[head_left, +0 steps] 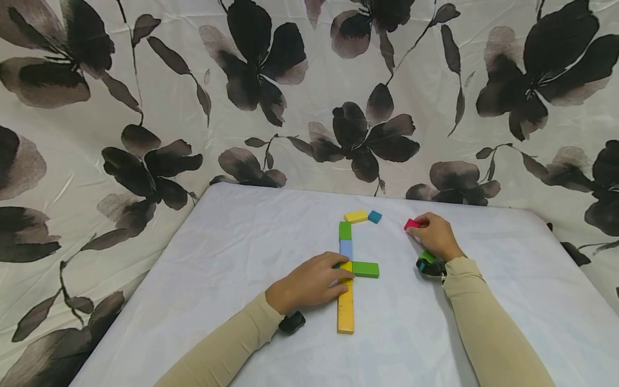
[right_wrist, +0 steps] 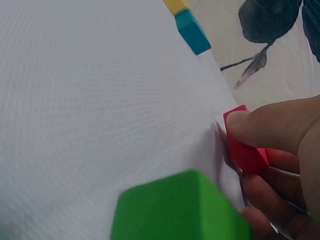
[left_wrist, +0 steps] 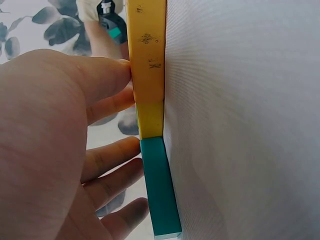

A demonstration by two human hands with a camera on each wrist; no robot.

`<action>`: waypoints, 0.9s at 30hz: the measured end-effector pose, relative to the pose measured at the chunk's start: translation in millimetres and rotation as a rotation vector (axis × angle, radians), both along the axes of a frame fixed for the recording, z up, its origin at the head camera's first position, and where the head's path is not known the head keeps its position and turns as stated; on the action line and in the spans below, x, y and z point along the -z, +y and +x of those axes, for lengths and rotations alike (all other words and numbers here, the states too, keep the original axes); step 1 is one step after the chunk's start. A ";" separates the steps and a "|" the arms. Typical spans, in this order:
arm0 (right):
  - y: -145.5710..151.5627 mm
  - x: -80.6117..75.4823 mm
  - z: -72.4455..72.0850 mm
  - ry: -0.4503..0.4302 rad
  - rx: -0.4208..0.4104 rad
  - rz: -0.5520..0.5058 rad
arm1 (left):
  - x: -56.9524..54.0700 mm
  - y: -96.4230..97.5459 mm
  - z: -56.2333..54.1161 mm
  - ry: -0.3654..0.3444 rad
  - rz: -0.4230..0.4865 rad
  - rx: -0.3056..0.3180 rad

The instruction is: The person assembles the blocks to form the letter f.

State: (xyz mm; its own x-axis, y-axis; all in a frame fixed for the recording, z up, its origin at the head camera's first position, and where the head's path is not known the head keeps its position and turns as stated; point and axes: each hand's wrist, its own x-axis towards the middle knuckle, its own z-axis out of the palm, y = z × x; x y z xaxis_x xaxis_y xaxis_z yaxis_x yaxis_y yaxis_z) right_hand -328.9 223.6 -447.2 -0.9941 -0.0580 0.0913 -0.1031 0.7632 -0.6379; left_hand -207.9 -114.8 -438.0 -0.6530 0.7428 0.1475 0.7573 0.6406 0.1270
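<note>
In the head view my left hand (head_left: 311, 279) lies over a column of toy blocks, its extended fingers across the yellow block (head_left: 346, 274) and the top of the long orange block (head_left: 345, 312). The left wrist view shows thumb and fingertips against the sides of the orange block (left_wrist: 147, 55), the yellow block (left_wrist: 151, 120) and a teal block (left_wrist: 161, 187). Farther right, my right hand (head_left: 437, 235) pinches a red block (right_wrist: 245, 145) between thumb and fingers, low over the white cloth. A green block (right_wrist: 175, 210) sits beneath that wrist.
Above the left hand, a blue block (head_left: 346, 248) and a green block (head_left: 345, 230) continue the column. Another green block (head_left: 365, 270) sticks out rightward. At the top lie a yellow block (head_left: 356, 216) and a small teal block (head_left: 374, 216). Floral cloth (head_left: 309, 177) hangs behind the table.
</note>
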 end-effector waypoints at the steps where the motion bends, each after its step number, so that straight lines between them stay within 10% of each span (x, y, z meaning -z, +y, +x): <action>1: 0.2 -0.1 0.0 0.005 0.003 -0.001 | -0.1 0.3 -0.1 0.000 0.002 0.000; 27: -3.4 -1.1 2.3 -0.005 0.009 -0.018 | 0.8 1.1 -0.3 -0.013 -0.001 -0.014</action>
State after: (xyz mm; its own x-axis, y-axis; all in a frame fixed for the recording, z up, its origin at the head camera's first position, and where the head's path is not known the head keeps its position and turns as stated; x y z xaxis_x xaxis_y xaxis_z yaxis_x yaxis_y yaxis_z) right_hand -326.6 220.2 -446.1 -0.9950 -0.0480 0.0874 -0.0935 0.7527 -0.6517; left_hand -208.2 -113.7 -438.8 -0.6654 0.7336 0.1381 0.7464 0.6513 0.1365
